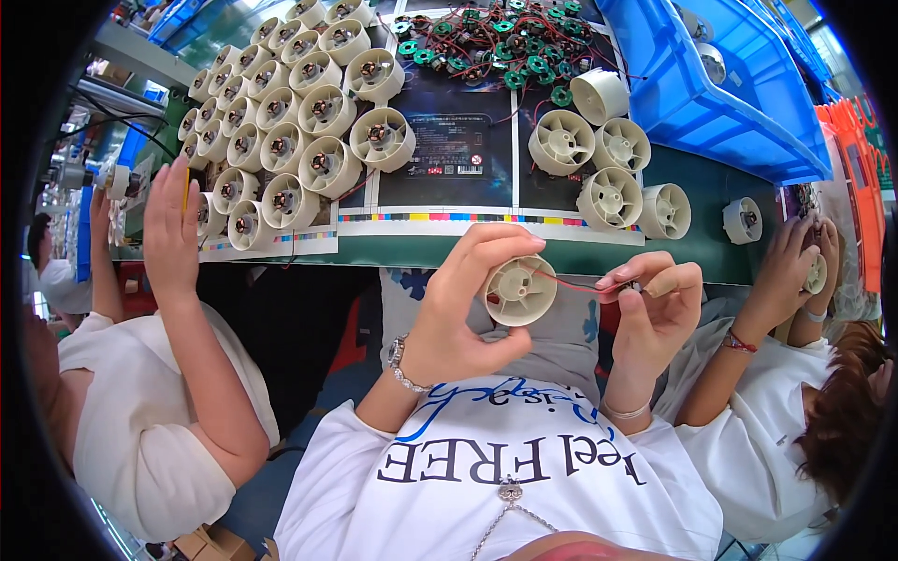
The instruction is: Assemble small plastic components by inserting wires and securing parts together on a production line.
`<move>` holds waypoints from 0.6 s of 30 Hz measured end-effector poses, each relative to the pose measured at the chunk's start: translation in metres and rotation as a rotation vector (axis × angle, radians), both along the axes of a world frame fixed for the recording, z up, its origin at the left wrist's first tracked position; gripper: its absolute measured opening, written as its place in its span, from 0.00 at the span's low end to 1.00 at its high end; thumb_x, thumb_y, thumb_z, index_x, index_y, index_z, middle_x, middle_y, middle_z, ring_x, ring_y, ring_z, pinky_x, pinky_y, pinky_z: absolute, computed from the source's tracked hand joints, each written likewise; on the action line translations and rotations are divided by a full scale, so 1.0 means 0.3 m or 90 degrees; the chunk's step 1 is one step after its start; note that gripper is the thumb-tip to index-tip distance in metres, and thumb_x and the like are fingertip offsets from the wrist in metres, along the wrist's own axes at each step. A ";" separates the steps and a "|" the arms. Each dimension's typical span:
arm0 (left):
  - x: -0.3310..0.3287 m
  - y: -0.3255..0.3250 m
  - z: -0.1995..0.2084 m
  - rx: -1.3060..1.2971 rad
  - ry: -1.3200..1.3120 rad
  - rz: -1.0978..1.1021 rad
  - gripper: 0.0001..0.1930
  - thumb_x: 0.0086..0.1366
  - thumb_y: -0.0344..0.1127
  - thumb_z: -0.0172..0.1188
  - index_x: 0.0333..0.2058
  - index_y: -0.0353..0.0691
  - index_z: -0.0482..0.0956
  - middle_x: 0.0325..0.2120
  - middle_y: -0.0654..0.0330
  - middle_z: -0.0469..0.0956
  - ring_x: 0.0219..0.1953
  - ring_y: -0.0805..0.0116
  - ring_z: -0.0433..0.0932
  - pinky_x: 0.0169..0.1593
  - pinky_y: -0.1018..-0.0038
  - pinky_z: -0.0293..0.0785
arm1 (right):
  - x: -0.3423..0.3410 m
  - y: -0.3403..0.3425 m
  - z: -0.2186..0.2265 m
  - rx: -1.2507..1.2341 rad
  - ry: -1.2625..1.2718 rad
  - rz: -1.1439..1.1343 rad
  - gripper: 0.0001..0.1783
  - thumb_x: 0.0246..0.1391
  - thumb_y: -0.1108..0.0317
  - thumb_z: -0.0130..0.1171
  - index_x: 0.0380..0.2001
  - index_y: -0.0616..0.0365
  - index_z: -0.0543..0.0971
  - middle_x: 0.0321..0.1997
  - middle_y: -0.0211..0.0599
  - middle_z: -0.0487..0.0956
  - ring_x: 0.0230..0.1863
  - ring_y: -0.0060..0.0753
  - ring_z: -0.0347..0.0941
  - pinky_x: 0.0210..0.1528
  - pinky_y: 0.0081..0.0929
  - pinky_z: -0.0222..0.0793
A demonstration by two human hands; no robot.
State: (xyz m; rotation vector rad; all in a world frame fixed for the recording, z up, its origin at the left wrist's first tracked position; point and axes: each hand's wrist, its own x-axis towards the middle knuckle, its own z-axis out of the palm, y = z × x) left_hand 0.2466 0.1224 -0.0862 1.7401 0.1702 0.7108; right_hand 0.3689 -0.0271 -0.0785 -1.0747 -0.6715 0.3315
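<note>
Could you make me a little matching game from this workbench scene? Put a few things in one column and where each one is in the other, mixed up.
Things:
1. cream fan housing
2. red wire
3. green motor parts
4. blue bin

Places:
A. far middle of the table, tangled in wires
B. held in the left hand
C. far right of the table
D. pinched by the right hand

Pairs: 1-B, 2-D, 3-A, 4-C

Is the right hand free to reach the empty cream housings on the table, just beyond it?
Probably not yet: the right hand pinches a red wire from the housing in the left hand. Nothing blocks the empty housings.
</note>
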 end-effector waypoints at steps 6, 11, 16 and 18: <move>0.007 -0.007 -0.034 -0.045 -0.001 0.076 0.32 0.34 0.20 0.67 0.45 0.41 0.74 0.43 0.57 0.76 0.41 0.61 0.76 0.46 0.70 0.75 | 0.013 -0.010 -0.008 -0.024 -0.003 0.019 0.18 0.45 0.88 0.61 0.32 0.57 0.66 0.39 0.49 0.77 0.33 0.38 0.79 0.35 0.26 0.80; -0.008 0.004 -0.059 -0.060 -0.030 0.104 0.34 0.33 0.19 0.68 0.45 0.42 0.72 0.42 0.58 0.76 0.41 0.61 0.76 0.46 0.70 0.74 | 0.007 -0.007 0.007 -0.100 -0.103 0.013 0.15 0.47 0.82 0.62 0.31 0.55 0.66 0.35 0.44 0.77 0.31 0.33 0.76 0.29 0.19 0.77; -0.020 0.055 -0.010 0.133 0.007 0.052 0.34 0.35 0.19 0.69 0.46 0.42 0.69 0.42 0.57 0.76 0.41 0.60 0.76 0.45 0.71 0.75 | 0.012 -0.020 0.009 -0.120 -0.110 0.016 0.19 0.38 0.87 0.66 0.30 0.57 0.70 0.35 0.45 0.79 0.35 0.34 0.77 0.36 0.21 0.75; -0.024 0.056 0.001 0.128 0.019 0.042 0.34 0.36 0.19 0.69 0.46 0.42 0.69 0.43 0.57 0.75 0.41 0.60 0.77 0.44 0.71 0.75 | 0.016 -0.019 0.008 -0.124 -0.131 0.015 0.19 0.38 0.87 0.66 0.30 0.57 0.71 0.35 0.45 0.79 0.35 0.33 0.77 0.36 0.21 0.74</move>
